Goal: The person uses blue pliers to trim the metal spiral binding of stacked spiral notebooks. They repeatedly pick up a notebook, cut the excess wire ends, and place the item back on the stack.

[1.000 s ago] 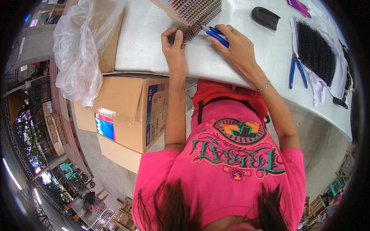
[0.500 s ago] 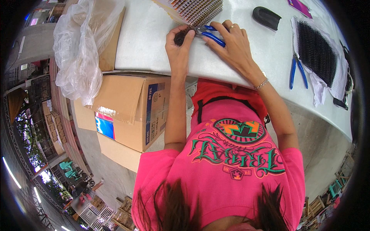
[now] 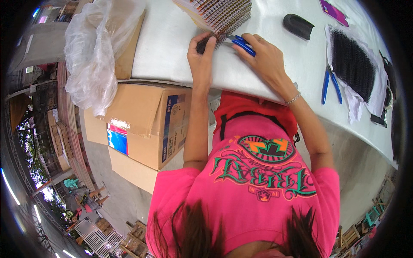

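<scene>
My left hand (image 3: pixel 200 53) is closed near the table's front edge, thumb and fingers pinching dark spiral coils (image 3: pixel 205 44). They lie against the near corner of a stack of spiral-bound notebooks (image 3: pixel 223 15); whether they are joined to it I cannot tell. Blue-handled cutters (image 3: pixel 245 46) are gripped in my right hand (image 3: pixel 264 56). Their jaws point left and reach the coils beside my left fingertips. Whether the jaws are closed on a wire is too small to see.
Several black spiral coils (image 3: pixel 353 64) lie on white wrapping at right, with a second blue-handled tool (image 3: pixel 330 86) beside them. Behind are a black curved piece (image 3: pixel 298 26) and a purple notebook (image 3: pixel 334 12). Clear plastic (image 3: pixel 92 56) and a cardboard box (image 3: pixel 133 120) stand left.
The cutters' handles have come closer together, and my right hand sits slightly lower with its fingers more curled. My left hand still pinches the coils. The view has shifted a little.
</scene>
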A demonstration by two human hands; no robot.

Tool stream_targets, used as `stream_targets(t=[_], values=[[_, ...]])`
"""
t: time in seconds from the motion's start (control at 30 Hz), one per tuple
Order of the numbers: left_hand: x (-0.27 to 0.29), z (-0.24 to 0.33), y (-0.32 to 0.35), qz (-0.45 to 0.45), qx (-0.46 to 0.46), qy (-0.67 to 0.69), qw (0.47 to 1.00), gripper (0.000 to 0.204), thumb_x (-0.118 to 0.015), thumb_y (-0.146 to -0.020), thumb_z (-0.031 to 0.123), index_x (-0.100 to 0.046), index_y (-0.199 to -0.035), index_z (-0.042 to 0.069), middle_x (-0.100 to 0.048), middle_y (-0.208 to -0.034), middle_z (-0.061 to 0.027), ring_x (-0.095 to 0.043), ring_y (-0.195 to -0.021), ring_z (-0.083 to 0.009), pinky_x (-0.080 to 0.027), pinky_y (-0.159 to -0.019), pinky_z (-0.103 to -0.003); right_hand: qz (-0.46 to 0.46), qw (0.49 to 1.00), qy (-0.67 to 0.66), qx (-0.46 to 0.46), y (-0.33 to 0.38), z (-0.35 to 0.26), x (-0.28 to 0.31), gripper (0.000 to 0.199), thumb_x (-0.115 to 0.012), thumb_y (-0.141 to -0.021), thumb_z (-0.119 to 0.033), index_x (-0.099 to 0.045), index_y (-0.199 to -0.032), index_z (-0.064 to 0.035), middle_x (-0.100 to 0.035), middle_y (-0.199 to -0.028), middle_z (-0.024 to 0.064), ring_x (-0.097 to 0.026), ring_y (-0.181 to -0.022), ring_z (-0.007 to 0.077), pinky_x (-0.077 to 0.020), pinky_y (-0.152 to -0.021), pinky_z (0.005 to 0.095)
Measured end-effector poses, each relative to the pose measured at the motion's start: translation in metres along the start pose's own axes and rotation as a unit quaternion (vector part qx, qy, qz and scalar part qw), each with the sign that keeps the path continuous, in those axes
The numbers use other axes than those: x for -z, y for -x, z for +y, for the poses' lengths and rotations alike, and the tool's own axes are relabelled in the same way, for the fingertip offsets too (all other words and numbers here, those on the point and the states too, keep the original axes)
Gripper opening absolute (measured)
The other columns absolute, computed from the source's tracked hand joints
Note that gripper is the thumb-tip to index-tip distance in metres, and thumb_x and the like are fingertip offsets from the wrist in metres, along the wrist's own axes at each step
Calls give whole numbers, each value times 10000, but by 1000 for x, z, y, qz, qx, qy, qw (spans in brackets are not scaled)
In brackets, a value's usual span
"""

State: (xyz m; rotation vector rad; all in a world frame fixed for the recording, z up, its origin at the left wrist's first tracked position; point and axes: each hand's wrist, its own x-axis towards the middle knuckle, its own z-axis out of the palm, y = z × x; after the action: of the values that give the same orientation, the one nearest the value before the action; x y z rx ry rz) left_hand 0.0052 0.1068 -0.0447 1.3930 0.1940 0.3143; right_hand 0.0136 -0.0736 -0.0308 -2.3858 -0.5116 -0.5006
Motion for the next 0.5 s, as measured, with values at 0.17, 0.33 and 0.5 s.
stream_targets(t=[0.17,0.33,0.5], values=[[2,3,-3,35,59,193,979,317,-674,-975,173,-569,-1216,-4,-573,-1170,-76,-570,-1048,-153,-493,-990,-307,-15,999,-30,-22,10,5,14,374,-687,-903,-429,-661,-1096,-109,-640,-886,105,-636,-773,309,-501,-682,428],[12,4,-10,43,62,310,948,324,-659,-984,191,-547,-1219,-2,-533,-1184,-76,-561,-1087,-178,-500,-1062,-364,-30,999,-4,29,15,5,16,408,-731,-861,-400,-663,-1130,-101,-612,-933,98,-581,-829,301,-462,-757,425],[22,18,-10,51,84,396,913,240,-653,-979,135,-588,-1161,-6,-609,-1076,-81,-615,-1025,-192,-522,-1061,-382,-39,998,-8,43,15,5,15,411,-762,-829,-370,-664,-1113,-89,-604,-952,110,-572,-861,307,-447,-764,422]])
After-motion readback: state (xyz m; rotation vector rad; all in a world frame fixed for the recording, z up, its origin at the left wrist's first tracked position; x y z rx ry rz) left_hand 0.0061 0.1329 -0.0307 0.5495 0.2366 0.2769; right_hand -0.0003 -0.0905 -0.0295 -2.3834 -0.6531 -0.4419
